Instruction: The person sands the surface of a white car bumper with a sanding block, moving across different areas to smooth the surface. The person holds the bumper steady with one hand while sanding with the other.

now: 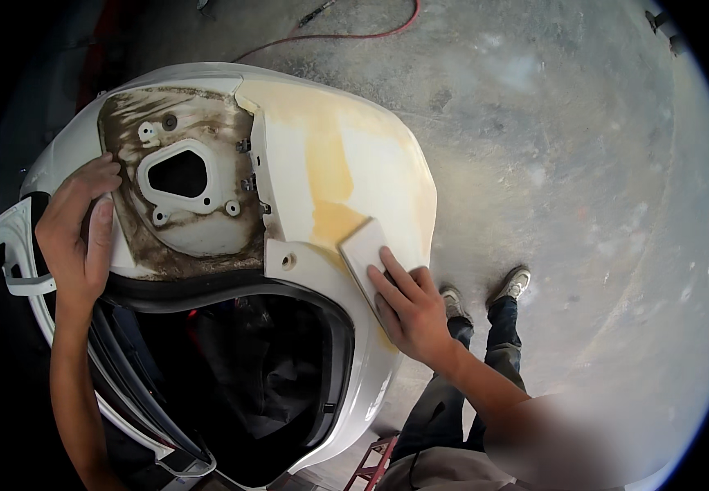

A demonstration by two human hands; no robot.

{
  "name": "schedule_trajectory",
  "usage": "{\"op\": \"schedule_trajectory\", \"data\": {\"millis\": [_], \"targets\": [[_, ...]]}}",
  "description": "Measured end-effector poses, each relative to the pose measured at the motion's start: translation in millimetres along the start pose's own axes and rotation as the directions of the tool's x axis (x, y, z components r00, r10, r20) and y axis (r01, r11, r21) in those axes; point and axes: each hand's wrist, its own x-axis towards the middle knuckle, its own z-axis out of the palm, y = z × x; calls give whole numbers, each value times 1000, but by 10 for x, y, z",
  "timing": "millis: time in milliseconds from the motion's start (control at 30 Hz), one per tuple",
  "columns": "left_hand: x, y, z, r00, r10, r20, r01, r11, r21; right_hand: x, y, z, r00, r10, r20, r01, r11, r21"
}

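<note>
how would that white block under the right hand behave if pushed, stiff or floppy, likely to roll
The block looks stiff, since its edges run straight under the right hand. Being flat, it would probably slide rather than roll.

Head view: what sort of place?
Probably a vehicle body-repair shop: a white car body with yellowish, filler-like patches, the right hand holding a pale block against it, and a red hose on a worn grey floor.

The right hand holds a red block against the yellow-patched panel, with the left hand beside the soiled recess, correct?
Not red: the head view shows an off-white block. The right hand does hold it against the panel, with the left hand beside the recess.
</note>
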Motion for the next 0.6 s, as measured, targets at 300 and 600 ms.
{"op": "schedule_trajectory", "data": {"millis": [300,600], "targets": [[31,56,-12,1000,-3,-23,2,1000,-31,39,-31,-91,998,-51,39,51,999,4],[82,81,-13,999,-22,-49,20,998,-54,282,-218,-32,993,17,-114,-14,1000,28]]}}
